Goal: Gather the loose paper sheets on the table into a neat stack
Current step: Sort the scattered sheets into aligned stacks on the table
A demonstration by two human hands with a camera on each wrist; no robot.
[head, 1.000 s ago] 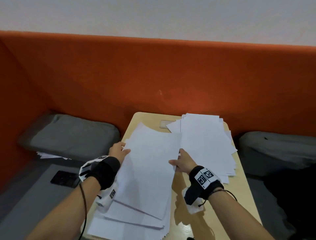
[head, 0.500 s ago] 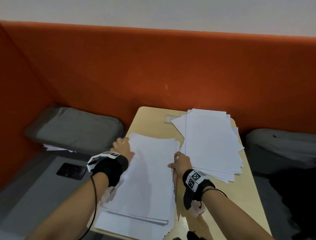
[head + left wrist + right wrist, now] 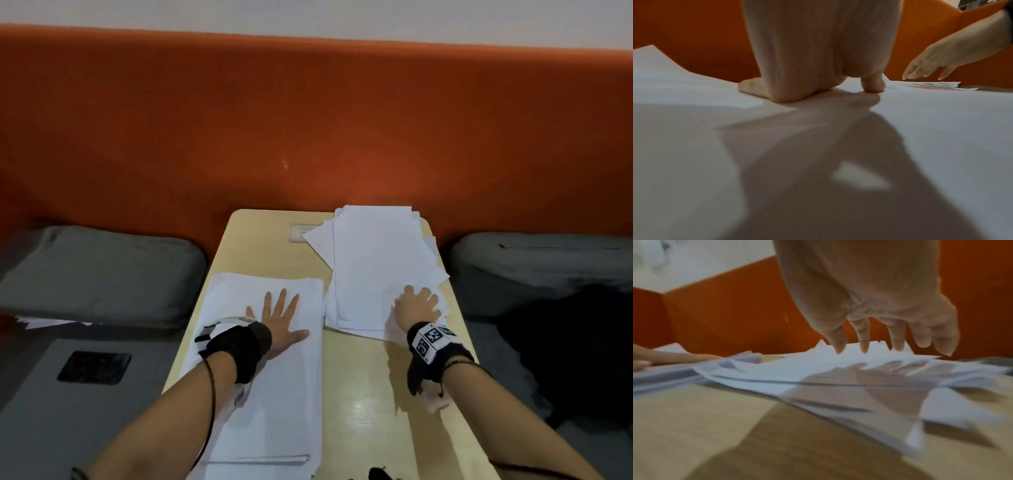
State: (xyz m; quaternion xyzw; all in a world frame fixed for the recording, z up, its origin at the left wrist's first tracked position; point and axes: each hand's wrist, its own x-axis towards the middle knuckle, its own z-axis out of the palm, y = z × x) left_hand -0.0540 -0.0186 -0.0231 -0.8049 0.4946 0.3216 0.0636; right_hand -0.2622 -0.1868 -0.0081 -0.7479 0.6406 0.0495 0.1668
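The left hand [image 3: 279, 322] lies flat, fingers spread, on the near stack [image 3: 274, 394] at the worktop's [image 3: 363, 394] left side. The right hand [image 3: 416, 306], fingers bent and grasping nothing, hovers over the near corner of the fanned loose sheets [image 3: 373, 267] on the right, fingertips [image 3: 864, 345] just above the paper.

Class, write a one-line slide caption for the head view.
Left hand flat on the squared paper stack; right hand reaching onto the loose sheets.

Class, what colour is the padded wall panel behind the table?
Orange: the wall panel is plain orange, shown best in the head view.
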